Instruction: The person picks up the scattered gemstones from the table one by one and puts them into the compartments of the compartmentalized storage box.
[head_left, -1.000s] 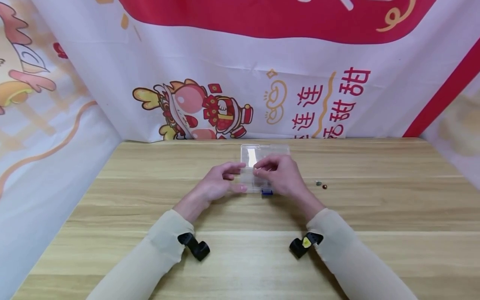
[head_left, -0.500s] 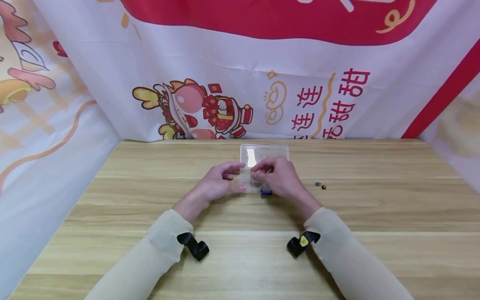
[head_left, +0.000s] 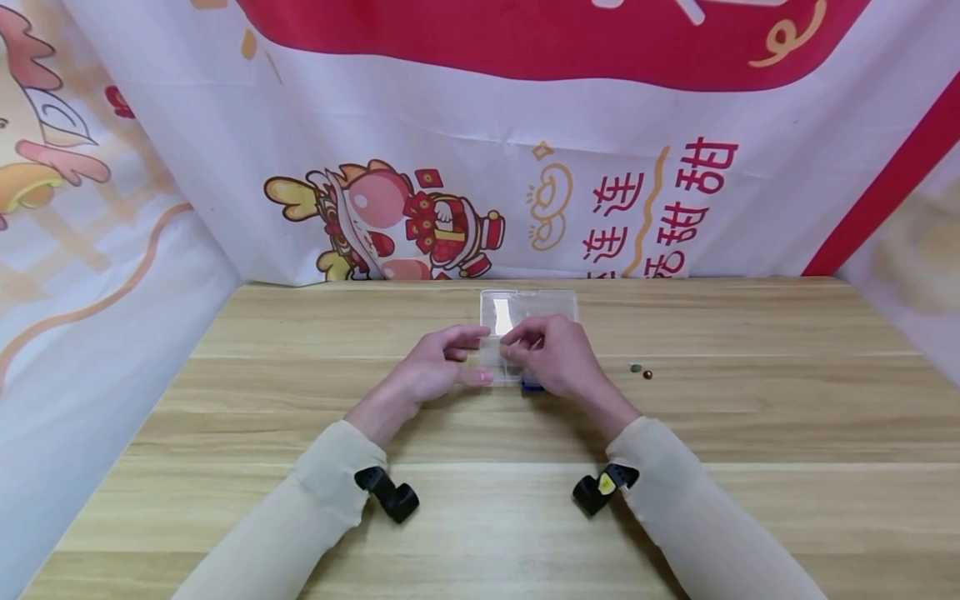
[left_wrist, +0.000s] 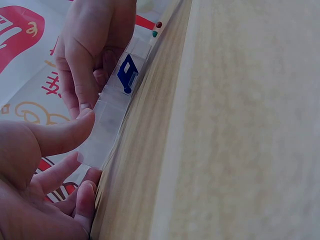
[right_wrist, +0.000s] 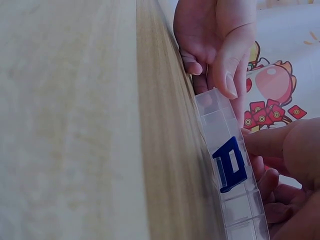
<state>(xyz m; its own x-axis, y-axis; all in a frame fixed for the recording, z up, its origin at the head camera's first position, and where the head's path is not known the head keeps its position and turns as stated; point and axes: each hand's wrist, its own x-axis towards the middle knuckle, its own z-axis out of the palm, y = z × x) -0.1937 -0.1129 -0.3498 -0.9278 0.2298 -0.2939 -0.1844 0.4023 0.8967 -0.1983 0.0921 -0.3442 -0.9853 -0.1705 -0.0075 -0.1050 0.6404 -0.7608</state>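
Observation:
A clear plastic compartment box (head_left: 491, 357) lies on the table, its transparent lid (head_left: 532, 306) folded back towards the curtain. Its blue latch (right_wrist: 231, 165) is on the front side. My left hand (head_left: 438, 360) holds the box's left end, thumb at the front corner and fingers on the far side. Over the compartments, my right hand (head_left: 558, 354) has its thumb and index finger close together; whether something small sits between them is hidden. Right of the box lie two small stone-like pieces, a green one (head_left: 635, 367) and a reddish-brown one (head_left: 648, 375).
A wooden table (head_left: 480, 517) runs under both forearms. Behind it hangs a white and red printed curtain (head_left: 450, 108), with more printed cloth at the sides. Each wrist carries a black camera mount, such as the left one (head_left: 390, 493).
My right hand has shifted slightly left over the box, its thumb and index finger still close together. My left hand has stayed at the box's left end.

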